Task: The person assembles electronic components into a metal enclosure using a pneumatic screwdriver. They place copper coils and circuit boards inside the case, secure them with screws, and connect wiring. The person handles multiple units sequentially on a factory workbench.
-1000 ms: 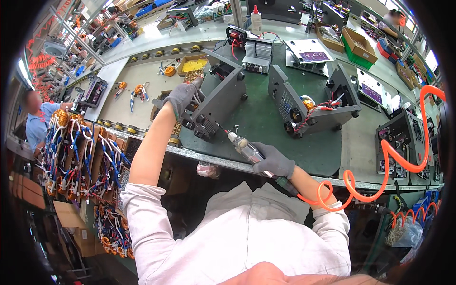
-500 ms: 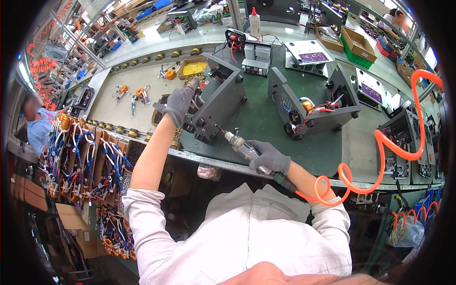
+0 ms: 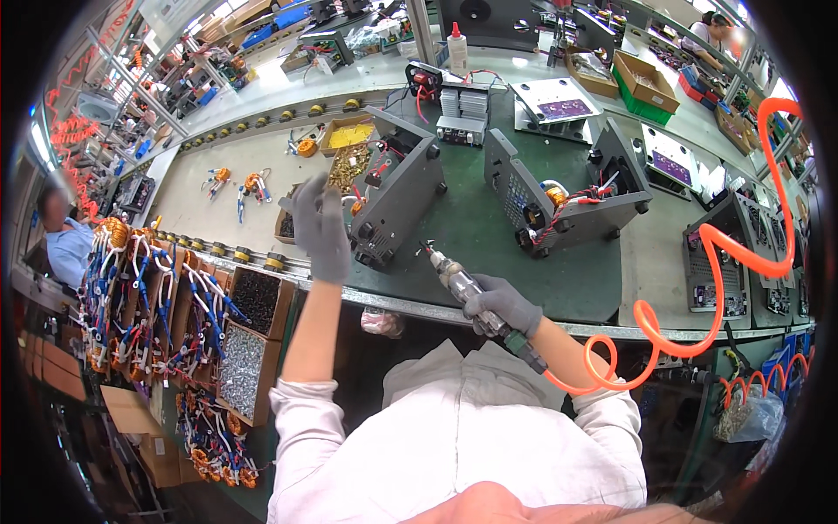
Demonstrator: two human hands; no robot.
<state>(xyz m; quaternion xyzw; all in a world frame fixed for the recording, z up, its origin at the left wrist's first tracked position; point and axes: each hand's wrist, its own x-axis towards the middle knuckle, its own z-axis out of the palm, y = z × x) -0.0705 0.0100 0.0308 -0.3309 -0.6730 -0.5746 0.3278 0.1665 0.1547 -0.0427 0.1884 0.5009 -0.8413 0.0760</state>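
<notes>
My left hand (image 3: 319, 229), in a grey glove, is raised above the left end of a grey metal chassis (image 3: 397, 196), fingers loosely spread and holding nothing that I can see. My right hand (image 3: 504, 305), also gloved, grips a pneumatic screwdriver (image 3: 461, 285) whose tip points up and left toward the chassis. An orange coiled air hose (image 3: 698, 262) runs from the tool's rear to the right. A second grey chassis (image 3: 567, 196) with coloured wiring stands on the green mat (image 3: 471, 227) to the right.
Open bins of screws (image 3: 249, 332) and bundles of wired connectors (image 3: 140, 288) hang at the bench's left front. Trays of yellow and brass parts (image 3: 349, 144) lie behind the chassis. More chassis (image 3: 724, 253) stand at right. Other people work at far left (image 3: 65, 240) and top right (image 3: 711, 31).
My left hand has lifted off the chassis end and moved down and left, fingers spreading. The screwdriver in my right hand stays near the bench edge.
</notes>
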